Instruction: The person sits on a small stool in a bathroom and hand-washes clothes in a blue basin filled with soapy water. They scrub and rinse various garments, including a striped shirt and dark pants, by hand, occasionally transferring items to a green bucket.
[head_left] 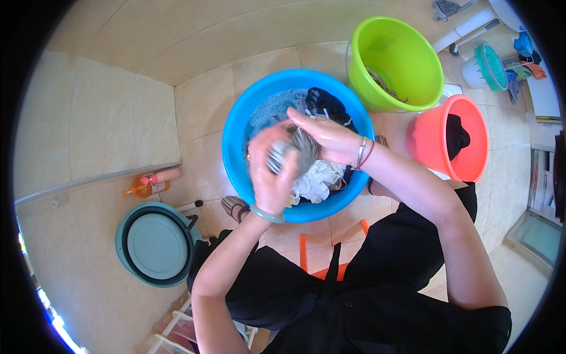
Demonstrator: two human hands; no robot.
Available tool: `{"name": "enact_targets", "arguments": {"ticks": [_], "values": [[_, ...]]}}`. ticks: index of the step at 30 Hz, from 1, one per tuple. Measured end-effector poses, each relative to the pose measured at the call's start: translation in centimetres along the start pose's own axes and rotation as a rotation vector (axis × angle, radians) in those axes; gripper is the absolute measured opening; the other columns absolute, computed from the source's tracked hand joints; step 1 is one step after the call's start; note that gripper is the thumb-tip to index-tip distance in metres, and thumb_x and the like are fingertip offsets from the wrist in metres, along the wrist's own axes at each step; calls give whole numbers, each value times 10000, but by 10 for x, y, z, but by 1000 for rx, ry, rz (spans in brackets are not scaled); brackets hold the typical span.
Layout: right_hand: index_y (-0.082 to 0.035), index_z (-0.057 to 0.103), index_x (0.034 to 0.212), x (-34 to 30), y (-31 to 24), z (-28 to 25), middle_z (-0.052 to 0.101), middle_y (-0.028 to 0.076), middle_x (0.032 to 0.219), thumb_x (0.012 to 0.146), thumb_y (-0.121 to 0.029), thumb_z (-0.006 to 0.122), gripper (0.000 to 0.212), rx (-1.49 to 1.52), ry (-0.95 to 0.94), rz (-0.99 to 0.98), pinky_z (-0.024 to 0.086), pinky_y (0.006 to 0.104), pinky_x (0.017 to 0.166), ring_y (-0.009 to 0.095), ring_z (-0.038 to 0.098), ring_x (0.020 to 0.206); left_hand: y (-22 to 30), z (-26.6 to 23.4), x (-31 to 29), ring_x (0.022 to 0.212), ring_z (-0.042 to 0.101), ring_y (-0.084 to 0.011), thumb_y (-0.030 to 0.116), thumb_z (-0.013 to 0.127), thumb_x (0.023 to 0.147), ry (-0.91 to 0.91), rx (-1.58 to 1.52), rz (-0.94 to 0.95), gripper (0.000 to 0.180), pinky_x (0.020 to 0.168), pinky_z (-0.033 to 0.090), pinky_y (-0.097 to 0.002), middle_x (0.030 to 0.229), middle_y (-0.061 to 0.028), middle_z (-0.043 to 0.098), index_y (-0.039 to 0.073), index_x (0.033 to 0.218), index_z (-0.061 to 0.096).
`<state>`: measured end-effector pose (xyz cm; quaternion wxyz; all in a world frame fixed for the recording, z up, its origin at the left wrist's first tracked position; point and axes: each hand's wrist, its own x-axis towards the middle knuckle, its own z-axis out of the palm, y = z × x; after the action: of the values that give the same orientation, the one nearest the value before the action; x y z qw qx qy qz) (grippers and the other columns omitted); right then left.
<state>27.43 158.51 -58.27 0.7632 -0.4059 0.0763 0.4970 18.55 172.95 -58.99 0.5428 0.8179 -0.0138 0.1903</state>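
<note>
Over a round blue basin [232, 141] I hold a bunched grey-and-white striped cloth [305, 147] between my two hands. My left hand [270, 174], smeared by motion, is closed round its left side. My right hand [333, 138] grips the cloth from the right, thumb raised, with its fingertips partly hidden. Foamy water [266, 110] fills the basin's left part. A black garment [326, 103] lies in the far right of the basin, and a crumpled white garment [318, 182] sits nearer me, below my hands.
A lime-green bucket [427, 74] and a coral-pink bucket [479, 138] with black cloth [456, 135] stand to the right. On the left are a teal collapsible basin [156, 245], an orange bottle [140, 189] and a pink bottle [168, 175]. An orange stool [303, 251] shows beneath me.
</note>
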Motion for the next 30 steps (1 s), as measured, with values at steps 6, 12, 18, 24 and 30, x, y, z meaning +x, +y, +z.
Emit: {"name": "enact_targets", "arguments": {"ticks": [6,12,18,24,30], "values": [[-7,321,1459,-17,-21,-37,466,150,1332,960,-621,378,794,-386,-16,-247,590,375,734,226,532,1170,-11,-16,0,1111,578,-193,348,629,936,-163,-882,-998,439,899,495,-339,1228,-85,593,65,1258,536],[-18,604,1123,-41,-43,-20,660,75,1003,956,-614,412,648,-544,325,-213,563,330,719,169,637,939,-22,-20,5,1055,630,-149,426,612,930,-164,-972,-1066,484,897,502,-310,1174,-73,650,45,1228,585],[-51,643,1041,-54,-45,-5,688,77,1013,948,-505,537,475,285,14,-271,527,369,853,186,652,929,-62,-14,12,1282,455,-260,602,525,911,-200,-906,-936,778,1009,423,-421,1445,-106,422,15,1407,404],[-60,642,1085,-76,-71,-19,681,81,1061,942,-440,582,410,344,-140,-344,515,354,884,192,646,973,38,46,40,1329,412,-338,638,490,896,-402,-1483,-1033,773,997,362,-679,1476,-85,395,181,1488,294],[-35,603,1092,-124,-121,-50,651,44,997,823,-110,715,301,-610,372,-540,485,272,800,111,611,919,46,112,85,1212,529,-257,358,530,978,-462,-1238,-820,419,895,500,-541,1356,-58,511,189,1353,449]]}}
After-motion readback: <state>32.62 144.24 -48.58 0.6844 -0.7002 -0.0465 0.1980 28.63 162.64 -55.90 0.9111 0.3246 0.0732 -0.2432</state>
